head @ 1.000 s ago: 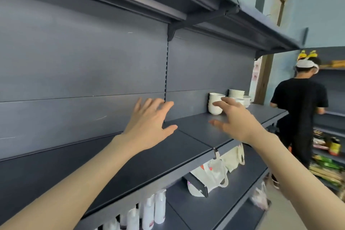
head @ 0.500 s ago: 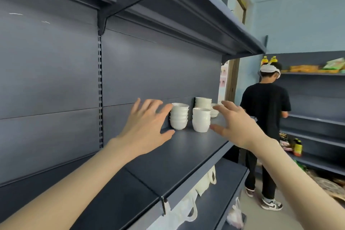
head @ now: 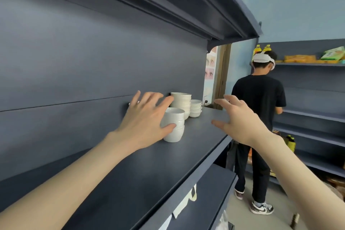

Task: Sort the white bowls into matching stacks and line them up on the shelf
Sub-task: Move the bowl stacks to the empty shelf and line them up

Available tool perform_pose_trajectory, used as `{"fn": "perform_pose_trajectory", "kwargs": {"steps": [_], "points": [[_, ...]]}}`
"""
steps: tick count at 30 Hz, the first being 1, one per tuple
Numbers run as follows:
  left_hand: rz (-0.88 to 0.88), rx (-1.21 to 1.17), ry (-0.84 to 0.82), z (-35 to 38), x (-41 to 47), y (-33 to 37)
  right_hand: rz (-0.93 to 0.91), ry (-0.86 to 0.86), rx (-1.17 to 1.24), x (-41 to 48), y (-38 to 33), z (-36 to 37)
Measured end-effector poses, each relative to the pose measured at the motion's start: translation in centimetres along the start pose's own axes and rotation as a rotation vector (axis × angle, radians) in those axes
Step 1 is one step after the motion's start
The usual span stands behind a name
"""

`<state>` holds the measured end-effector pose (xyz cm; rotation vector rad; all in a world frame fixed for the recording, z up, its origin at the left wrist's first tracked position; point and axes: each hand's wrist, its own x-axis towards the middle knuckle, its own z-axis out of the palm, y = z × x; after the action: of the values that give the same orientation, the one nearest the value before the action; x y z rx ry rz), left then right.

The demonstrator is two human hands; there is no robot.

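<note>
Closing in on the bowls, I see my left hand point(head: 147, 119) now laid against the near stack point(head: 174, 127), where a moment ago it hung short of it over bare shelf. The fingers are spread, the thumb curls across the stack's front and the other fingers lie over its far side; whether they press or only touch I cannot tell. My right hand point(head: 240, 119) is spread wide too, palm turned toward the near stack, apart from it and holding nothing, out by the front edge of the shelf point(head: 130, 183).

Behind the near stack, hard against it, stands a taller stack point(head: 182, 101) of wider bowls, and beyond that a low stack point(head: 196, 108) of shallow ones. All three sit on the shelf toward its far end, close to the back panel.

I judge the reach is over and the grasp is beginning: the near stack is the first to be shifted, and my right hand looks set to close on its open side.

A person in a black shirt point(head: 258, 99) stands well beyond the near stack, facing other shelves.
</note>
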<state>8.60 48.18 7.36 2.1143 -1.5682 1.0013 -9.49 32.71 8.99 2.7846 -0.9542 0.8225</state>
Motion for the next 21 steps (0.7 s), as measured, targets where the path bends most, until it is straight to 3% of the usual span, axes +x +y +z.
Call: {"fn": "perform_pose_trajectory", "kwargs": {"steps": [9, 21], "points": [[-0.152, 0.17, -0.015, 8.7, 8.6, 3.4, -0.221, -0.025, 0.085, 11.9, 10.7, 5.7], [-0.277, 0.213, -0.029, 20.3, 19.5, 3.9, -0.353, -0.081, 0.338, 26.0, 19.0, 16.5]]}}
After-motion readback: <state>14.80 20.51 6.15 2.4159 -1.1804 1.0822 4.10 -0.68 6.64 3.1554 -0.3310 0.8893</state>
